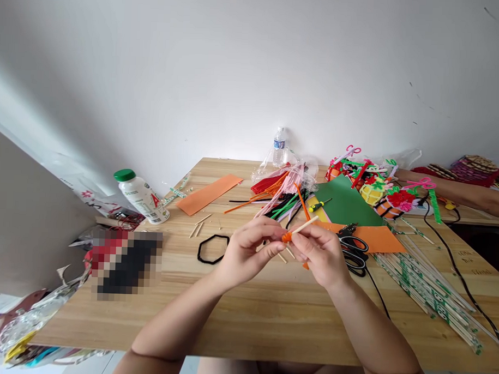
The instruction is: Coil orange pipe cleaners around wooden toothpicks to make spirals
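Above the middle of the table, my left hand (251, 247) and my right hand (318, 252) meet around a pale wooden stick (306, 224). An orange pipe cleaner (287, 237) is wound round the stick's lower end. The fingers of my left hand pinch the orange coil. My right hand's fingers are closed on the stick beside it, and a bit of orange shows below them. Left of my left hand, a black pipe cleaner bent into a ring (213, 249) lies on the wooden table (269, 324). Short stick pieces (197, 229) lie behind it.
Black scissors (353, 250), green card (349, 201), a screwdriver (319, 206) and wrapped chopsticks (429, 297) lie right. Pipe cleaners (288, 180) and a water bottle (279, 144) stand behind. A white bottle (143, 197) is left. Another person's arm (458, 191) reaches in from the right.
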Demonstrator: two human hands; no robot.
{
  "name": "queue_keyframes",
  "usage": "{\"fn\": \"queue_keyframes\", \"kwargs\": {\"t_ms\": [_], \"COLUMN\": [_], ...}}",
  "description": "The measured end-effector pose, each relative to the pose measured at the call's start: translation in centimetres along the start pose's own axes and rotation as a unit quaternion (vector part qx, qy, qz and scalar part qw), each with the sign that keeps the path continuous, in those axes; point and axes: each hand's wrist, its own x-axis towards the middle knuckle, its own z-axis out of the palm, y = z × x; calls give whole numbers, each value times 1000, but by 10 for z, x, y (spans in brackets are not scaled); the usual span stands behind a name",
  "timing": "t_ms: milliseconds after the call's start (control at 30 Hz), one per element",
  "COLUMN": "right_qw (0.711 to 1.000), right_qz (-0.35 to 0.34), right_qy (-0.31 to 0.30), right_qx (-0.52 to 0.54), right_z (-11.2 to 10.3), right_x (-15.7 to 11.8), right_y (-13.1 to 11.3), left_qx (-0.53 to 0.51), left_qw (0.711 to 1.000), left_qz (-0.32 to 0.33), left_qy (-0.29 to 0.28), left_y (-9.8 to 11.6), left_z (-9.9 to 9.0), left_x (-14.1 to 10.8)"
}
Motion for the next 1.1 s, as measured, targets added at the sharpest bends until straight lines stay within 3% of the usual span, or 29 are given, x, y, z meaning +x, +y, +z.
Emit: {"fn": "queue_keyframes", "kwargs": {"t_ms": [100,300,467,567,633,700,767,867,1000,1100], "right_qw": [1000,998,996,995,996,993,986,971,949,946], "right_qz": [9,41,54,43,8,-50,-110,-178,-227,-233], "right_qy": [-19,-47,-47,-51,-49,-35,-21,-33,-49,-43], "right_qx": [15,-29,-53,-69,-79,-99,-124,-159,-212,-220], "right_z": [0,-2,-4,-4,-3,-1,1,2,1,-1], "right_x": [1,1,2,2,2,2,2,1,2,3], "right_y": [-2,-9,-9,-9,-10,-11,-12,-12,-13,-11], "left_qx": [-66,17,56,23,-69,-213,-349,-446,-499,-503], "left_qw": [996,998,996,999,996,961,889,792,725,719], "left_qz": [-53,54,72,36,-50,-175,-297,-415,-462,-471], "left_qy": [-20,-20,-11,-3,3,5,-6,-50,-103,-92], "left_y": [1,2,2,2,3,3,3,1,0,0], "left_z": [-2,-5,-5,-3,-1,0,1,-1,-4,-4], "left_x": [2,3,2,2,2,2,4,5,6,5]}}
